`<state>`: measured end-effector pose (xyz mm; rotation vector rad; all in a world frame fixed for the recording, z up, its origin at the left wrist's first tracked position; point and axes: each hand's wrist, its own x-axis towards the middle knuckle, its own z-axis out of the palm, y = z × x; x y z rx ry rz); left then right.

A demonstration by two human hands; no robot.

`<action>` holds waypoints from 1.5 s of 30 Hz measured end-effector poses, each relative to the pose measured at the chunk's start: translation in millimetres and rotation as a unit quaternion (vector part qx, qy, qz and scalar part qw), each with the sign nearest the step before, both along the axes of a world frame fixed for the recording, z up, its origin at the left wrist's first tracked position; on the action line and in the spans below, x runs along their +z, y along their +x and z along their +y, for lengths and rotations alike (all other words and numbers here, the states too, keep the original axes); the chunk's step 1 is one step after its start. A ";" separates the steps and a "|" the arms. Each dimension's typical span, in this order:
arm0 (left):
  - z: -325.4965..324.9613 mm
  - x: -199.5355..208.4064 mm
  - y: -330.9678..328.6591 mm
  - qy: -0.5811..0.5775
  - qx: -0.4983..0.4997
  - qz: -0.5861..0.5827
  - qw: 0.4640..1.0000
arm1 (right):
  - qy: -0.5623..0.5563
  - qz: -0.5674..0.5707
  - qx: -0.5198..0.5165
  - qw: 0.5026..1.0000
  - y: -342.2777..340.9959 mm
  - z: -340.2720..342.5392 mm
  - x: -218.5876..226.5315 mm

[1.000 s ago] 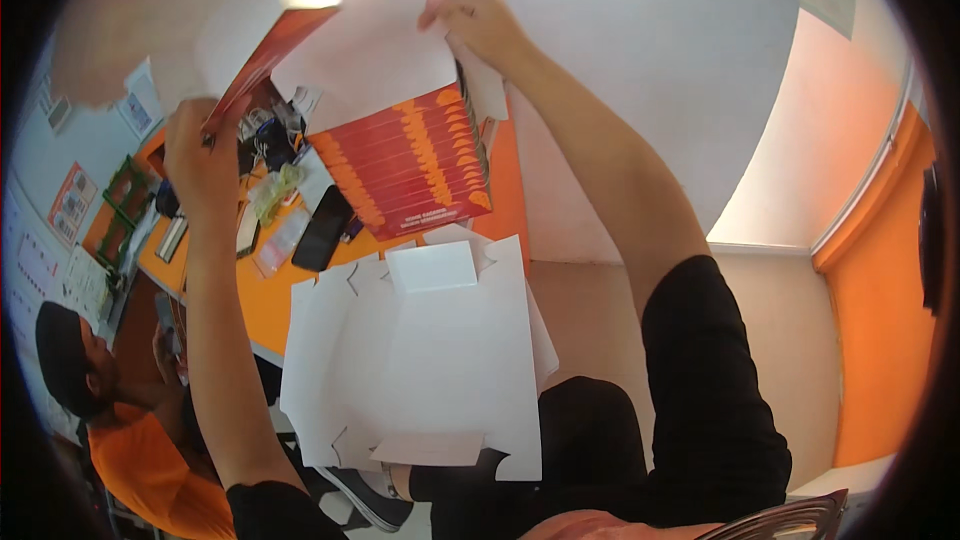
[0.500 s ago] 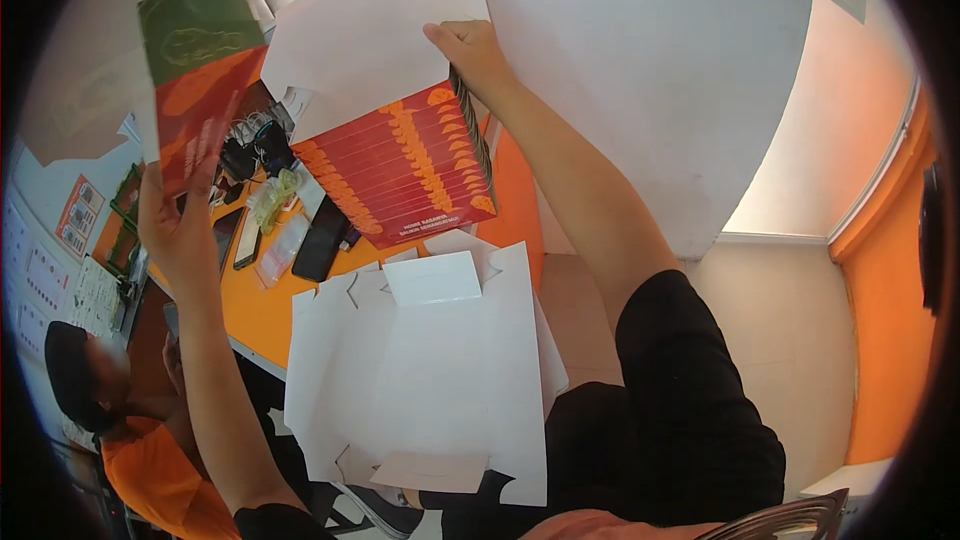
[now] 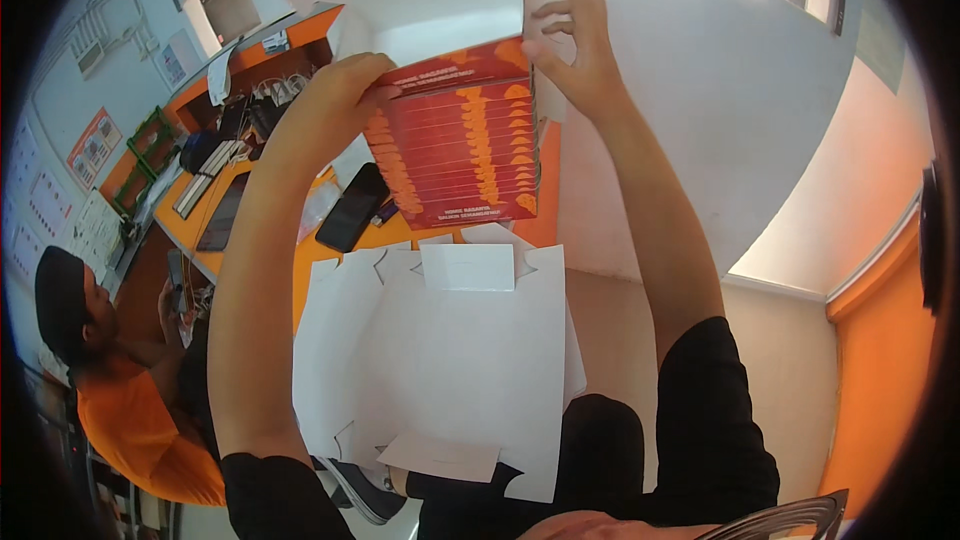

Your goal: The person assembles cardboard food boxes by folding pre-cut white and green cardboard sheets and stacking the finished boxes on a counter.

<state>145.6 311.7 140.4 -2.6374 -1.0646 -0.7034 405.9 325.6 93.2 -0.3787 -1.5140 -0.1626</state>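
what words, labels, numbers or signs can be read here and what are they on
I won't copy wording out, but here is where print shows:
Top red box: pale lettering on the front edge.
Stack of red boxes: pale lettering low on the front.
Orange and white sign on the wall: too small to read.
White papers on the wall: too small to read.

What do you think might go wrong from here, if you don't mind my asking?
The stack might shift or lean, since the left hand and right hand are both up at its top.
The phone lies close by the stack's left side, so it could get bumped if the stack slides that way.
The white sheet lies partly over the person's legs with neither hand on it, so it might slip.
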 end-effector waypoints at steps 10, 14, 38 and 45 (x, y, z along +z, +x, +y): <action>35.4 -48.2 -30.3 -0.169 -0.023 -0.388 0.906 | -0.231 -0.233 -0.041 0.944 11.6 4.4 14.6; 31.6 -63.1 -20.4 -0.167 -0.013 -0.391 0.905 | -0.229 -0.250 -0.052 0.939 14.7 1.9 18.6; 23.4 -63.0 -35.7 -0.133 -0.109 -0.353 0.920 | -0.206 -0.229 -0.133 0.942 13.7 8.3 21.9; 80.3 -48.2 -36.9 -0.200 0.069 -0.601 0.770 | -0.098 -0.130 -0.255 0.953 -17.6 -1.4 6.4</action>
